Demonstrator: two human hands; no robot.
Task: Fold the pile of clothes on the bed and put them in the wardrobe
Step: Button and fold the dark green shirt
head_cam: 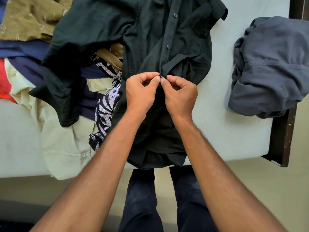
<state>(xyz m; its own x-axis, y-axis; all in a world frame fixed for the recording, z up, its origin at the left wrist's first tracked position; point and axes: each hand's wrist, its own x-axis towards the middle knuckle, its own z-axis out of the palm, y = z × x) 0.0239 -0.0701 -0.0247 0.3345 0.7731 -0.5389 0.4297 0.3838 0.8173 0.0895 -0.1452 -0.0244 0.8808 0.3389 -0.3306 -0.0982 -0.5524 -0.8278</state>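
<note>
Pinching the dark shirt (pixel 150 30), left hand (pixel 140 92) and right hand (pixel 180 96) fingers (pixel 157 79) are probably buttoning it; keep placket between them taut.

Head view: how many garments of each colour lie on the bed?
Dark button shirt: 1
Grey garment: 1
Olive-brown garment: 1
Navy garment: 1
Cream garment: 1
Black-and-white patterned garment: 1
Red garment: 1, only an edge shows
Total: 7 at least; the heap may hide more.
</note>
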